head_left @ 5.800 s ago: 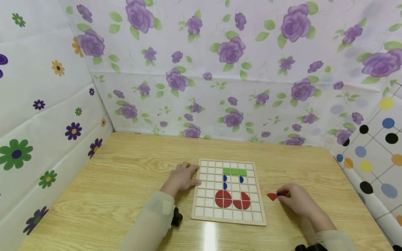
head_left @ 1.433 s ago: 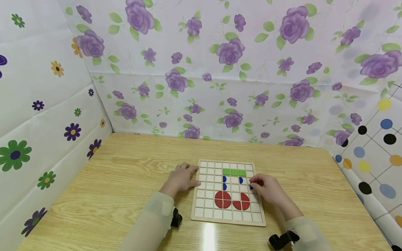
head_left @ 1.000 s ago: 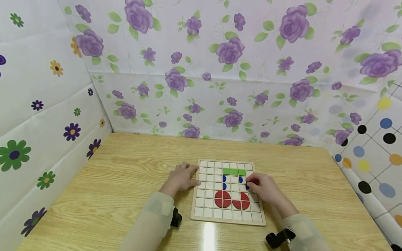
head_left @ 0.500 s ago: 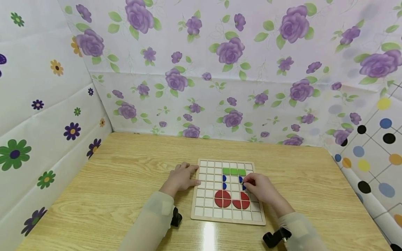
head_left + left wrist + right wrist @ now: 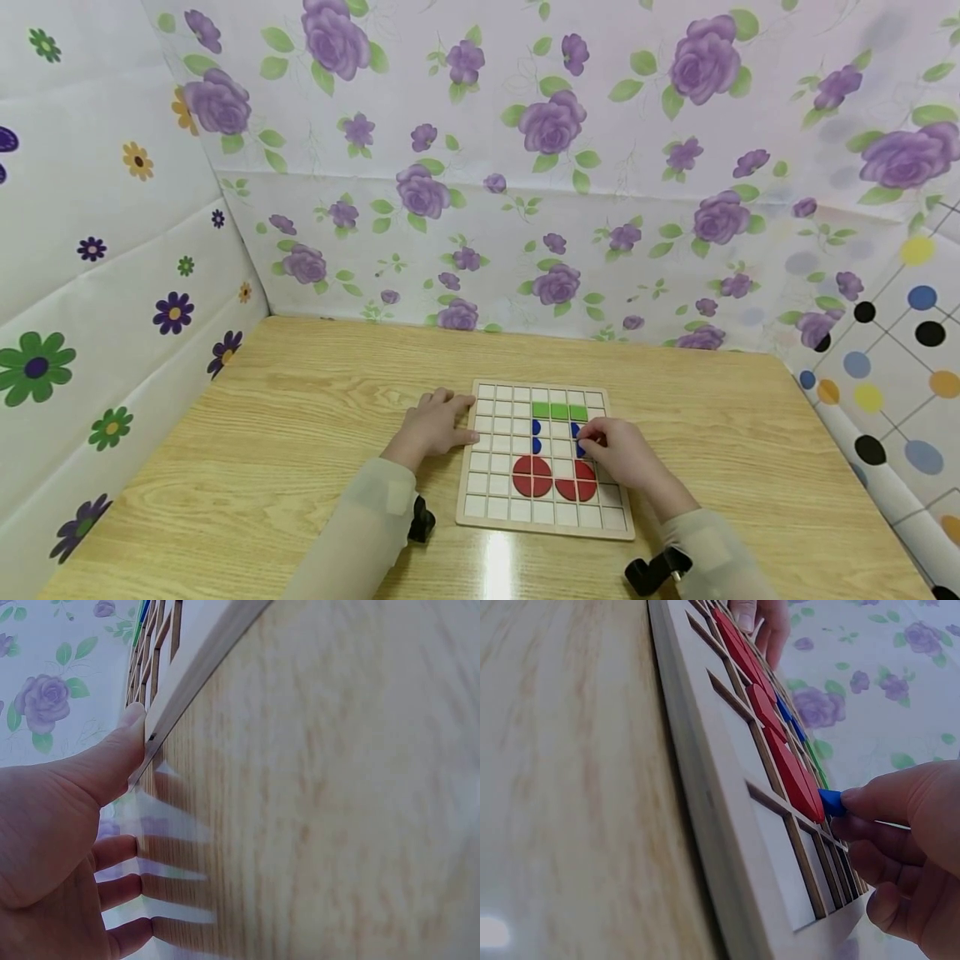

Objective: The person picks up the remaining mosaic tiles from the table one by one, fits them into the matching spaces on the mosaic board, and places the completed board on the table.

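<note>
A square wooden grid board [image 5: 546, 528] lies on the table. Pinched in my right hand [image 5: 626, 454] is a small blue half-round piece [image 5: 830, 801], at a cell on the board's right side, just below another blue piece [image 5: 575, 430]. Two more blue pieces [image 5: 536, 446] sit in cells to the left. Green squares [image 5: 559, 411] form a row near the top. Red quarter-round pieces make a full circle [image 5: 532, 477] and a three-quarter one [image 5: 576, 490]. My left hand [image 5: 429, 429] rests at the board's left edge, its thumb touching the rim.
The wooden table [image 5: 315, 392] extends around the board. A floral cloth wall [image 5: 480, 233] stands behind it, with patterned cloths on both sides. Black wrist mounts [image 5: 422, 518] sit on both forearms. My right hand and forearm cover part of the table right of the board.
My right hand has moved left from the table beside the board to a right-side cell, carrying the blue piece. A red quarter piece formerly visible there is out of sight. My left hand stays put.
</note>
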`<state>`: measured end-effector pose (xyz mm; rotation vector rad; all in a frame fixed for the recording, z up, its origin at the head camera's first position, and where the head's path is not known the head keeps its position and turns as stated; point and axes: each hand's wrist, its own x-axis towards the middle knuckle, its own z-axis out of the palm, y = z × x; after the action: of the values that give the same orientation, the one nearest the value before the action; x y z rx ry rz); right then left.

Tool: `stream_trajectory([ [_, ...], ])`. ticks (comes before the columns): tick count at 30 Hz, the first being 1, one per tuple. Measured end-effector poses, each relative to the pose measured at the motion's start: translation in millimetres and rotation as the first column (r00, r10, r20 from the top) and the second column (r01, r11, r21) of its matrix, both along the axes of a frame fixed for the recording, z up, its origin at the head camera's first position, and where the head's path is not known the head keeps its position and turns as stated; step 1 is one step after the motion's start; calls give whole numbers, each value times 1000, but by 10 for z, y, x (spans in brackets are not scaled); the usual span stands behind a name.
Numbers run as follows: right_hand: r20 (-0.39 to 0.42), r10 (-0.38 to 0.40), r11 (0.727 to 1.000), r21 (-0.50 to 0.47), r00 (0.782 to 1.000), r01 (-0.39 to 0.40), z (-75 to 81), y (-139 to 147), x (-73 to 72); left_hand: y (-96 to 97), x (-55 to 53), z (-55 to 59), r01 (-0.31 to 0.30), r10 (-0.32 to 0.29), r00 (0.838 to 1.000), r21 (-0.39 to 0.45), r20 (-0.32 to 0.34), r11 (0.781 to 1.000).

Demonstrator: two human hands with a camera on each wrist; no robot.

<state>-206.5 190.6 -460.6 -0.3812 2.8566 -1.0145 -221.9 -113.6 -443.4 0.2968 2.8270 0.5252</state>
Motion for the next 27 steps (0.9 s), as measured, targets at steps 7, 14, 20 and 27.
stream_trajectory([
  [7, 4, -3, 1000, 11, 1000, 3, 19, 20, 20, -1, -3, -9, 1, -1, 1000, 1, -1, 1000],
  [14, -16, 6, 998, 63, 1000, -5, 33, 47, 53, -2, -2, 4, 0, 0, 1000, 3, 3, 1000],
  [20, -25, 24, 997, 75, 999, -22, 17, 43, 63, 0, -1, -7, -1, 1, 1000, 12, 3, 1000],
  [27, -30, 19, 997, 81, 999, -16, 2, 46, 61, 3, 0, -5, -1, 1, 1000, 8, -6, 1000],
])
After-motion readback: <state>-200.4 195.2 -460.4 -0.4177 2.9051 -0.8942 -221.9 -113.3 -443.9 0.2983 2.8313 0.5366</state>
